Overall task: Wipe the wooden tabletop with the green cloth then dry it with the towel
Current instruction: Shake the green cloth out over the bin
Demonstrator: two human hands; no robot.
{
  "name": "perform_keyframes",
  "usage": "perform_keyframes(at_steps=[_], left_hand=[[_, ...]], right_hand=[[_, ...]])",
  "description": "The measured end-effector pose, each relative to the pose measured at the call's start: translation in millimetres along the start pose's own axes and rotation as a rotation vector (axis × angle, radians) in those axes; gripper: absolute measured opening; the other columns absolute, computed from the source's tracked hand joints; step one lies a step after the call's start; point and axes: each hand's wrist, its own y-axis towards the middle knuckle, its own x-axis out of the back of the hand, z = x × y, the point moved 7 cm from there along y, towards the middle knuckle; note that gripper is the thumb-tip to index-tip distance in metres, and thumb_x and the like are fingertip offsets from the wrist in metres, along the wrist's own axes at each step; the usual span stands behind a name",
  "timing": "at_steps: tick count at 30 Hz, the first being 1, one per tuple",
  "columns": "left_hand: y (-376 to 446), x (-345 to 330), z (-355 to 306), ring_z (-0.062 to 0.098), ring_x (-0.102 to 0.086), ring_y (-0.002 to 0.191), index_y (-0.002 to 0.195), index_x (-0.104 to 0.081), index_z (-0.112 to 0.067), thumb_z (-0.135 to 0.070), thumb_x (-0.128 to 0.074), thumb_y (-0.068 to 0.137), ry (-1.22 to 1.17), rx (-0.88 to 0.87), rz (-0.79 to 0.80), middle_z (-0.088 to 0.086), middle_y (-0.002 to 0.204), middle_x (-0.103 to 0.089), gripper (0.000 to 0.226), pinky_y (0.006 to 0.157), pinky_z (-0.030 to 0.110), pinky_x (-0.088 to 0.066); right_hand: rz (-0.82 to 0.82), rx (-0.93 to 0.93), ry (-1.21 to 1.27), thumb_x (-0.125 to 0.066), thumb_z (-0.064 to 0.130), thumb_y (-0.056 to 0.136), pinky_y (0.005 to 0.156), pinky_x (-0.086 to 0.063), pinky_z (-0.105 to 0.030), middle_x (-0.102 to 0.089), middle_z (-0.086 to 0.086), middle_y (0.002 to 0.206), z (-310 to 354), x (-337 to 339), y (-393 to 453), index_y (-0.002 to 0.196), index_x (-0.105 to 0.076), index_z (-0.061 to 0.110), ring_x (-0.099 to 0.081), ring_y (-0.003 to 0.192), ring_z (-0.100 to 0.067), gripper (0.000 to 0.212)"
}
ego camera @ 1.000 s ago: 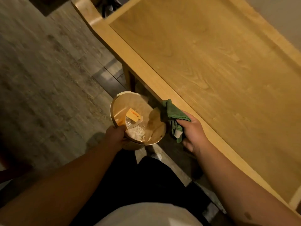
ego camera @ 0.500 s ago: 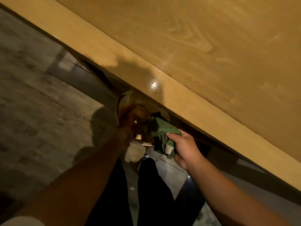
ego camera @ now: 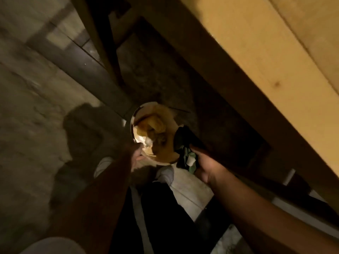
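The green cloth (ego camera: 184, 150) hangs bunched from my right hand (ego camera: 207, 166), which grips it below the table's edge, right beside the bin. My left hand (ego camera: 136, 153) holds the near rim of a small round waste bin (ego camera: 136, 114) low over the floor, in the shadow under the table. The wooden tabletop (ego camera: 275, 57) shows only as its edge and a strip of surface at the upper right. No towel is in view.
Inside the bin lie crumpled scraps and white crumbs. A table leg (ego camera: 97, 43) and crossbars stand behind the bin. My legs and white shoes (ego camera: 165, 176) are below it. Grey plank floor (ego camera: 33, 107) spreads to the left.
The view has dropped from the tabletop to under the table. My left hand has carried the bin down toward the floor, and my right hand with the cloth has followed beside it.
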Motion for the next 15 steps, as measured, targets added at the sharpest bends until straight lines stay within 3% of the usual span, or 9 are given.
perform_keyframes(at_steps=[2, 3, 4, 6, 9, 11, 15], left_hand=[[7.3, 7.4, 13.5, 0.012, -0.071, 0.081, 0.106, -0.06, -0.008, -0.021, -0.044, 0.107, 0.063, 0.048, -0.011, 0.0, 0.091, -0.068, 0.021, 0.065, 0.025, -0.057], [8.1, 12.9, 16.6, 0.006, -0.068, 0.062, 0.093, -0.058, -0.008, -0.019, -0.041, 0.108, 0.077, 0.054, -0.027, 0.001, 0.078, -0.067, 0.025, 0.054, 0.021, -0.053], [4.3, 19.8, 17.4, 0.006, -0.066, 0.06, 0.091, -0.056, -0.007, -0.018, -0.04, 0.108, 0.087, 0.071, -0.057, 0.004, 0.079, -0.065, 0.026, 0.054, 0.022, -0.052], [-8.1, 30.1, 20.8, 0.019, -0.064, 0.084, 0.117, -0.056, -0.007, -0.022, -0.043, 0.107, 0.107, 0.099, -0.061, 0.008, 0.103, -0.063, 0.023, 0.067, 0.028, -0.052], [-38.7, 43.3, 5.6, 0.034, -0.051, 0.127, 0.146, -0.044, -0.007, -0.03, -0.051, 0.104, 0.206, 0.088, -0.083, 0.015, 0.145, -0.049, 0.047, 0.091, 0.038, -0.046], [-72.3, 44.5, -21.3, 0.035, -0.046, 0.136, 0.147, -0.043, -0.006, -0.023, -0.059, 0.1, 0.263, -0.016, -0.07, 0.018, 0.152, -0.044, 0.052, 0.102, 0.04, -0.044], [-186.0, 21.5, -95.1, 0.03, -0.049, 0.134, 0.145, -0.043, -0.008, -0.002, -0.067, 0.09, 0.503, -0.503, 0.067, 0.016, 0.147, -0.048, 0.059, 0.103, 0.033, -0.047]], right_hand=[[0.052, -0.025, 0.018, -0.05, 0.02, 0.099, 0.092, -0.05, -0.042, -0.068, -0.014, 0.11, -5.4, -6.0, 5.1, 0.127, -0.058, 0.004, -0.065, 0.094, -0.027, 0.033], [0.075, -0.036, 0.008, -0.051, 0.02, 0.099, 0.093, -0.051, -0.042, -0.069, -0.015, 0.111, -7.6, -9.7, 5.3, 0.124, -0.06, 0.004, -0.066, 0.093, -0.028, 0.032], [0.096, -0.042, -0.003, -0.052, 0.02, 0.098, 0.092, -0.053, -0.041, -0.071, -0.016, 0.109, -9.2, -13.1, 6.0, 0.12, -0.063, 0.003, -0.068, 0.092, -0.028, 0.03], [0.14, -0.034, -0.003, -0.055, 0.021, 0.097, 0.089, -0.055, -0.04, -0.074, -0.015, 0.102, -8.7, -22.3, 1.1, 0.11, -0.068, 0.004, -0.07, 0.09, -0.028, 0.025], [0.154, 0.036, -0.023, -0.059, 0.014, 0.094, 0.091, -0.055, -0.042, -0.073, -0.017, 0.106, -3.1, -30.0, -14.6, 0.111, -0.068, 0.003, -0.07, 0.094, -0.029, 0.022], [0.172, 0.112, -0.029, -0.06, 0.007, 0.093, 0.091, -0.054, -0.044, -0.072, -0.019, 0.107, 6.5, -37.6, -39.1, 0.115, -0.066, 0.002, -0.069, 0.093, -0.031, 0.024], [0.211, 0.226, -0.149, -0.06, -0.002, 0.091, 0.077, -0.056, -0.038, -0.071, -0.02, 0.101, 21.6, -49.4, -106.7, 0.117, -0.063, 0.0, -0.069, 0.083, -0.028, 0.027]])
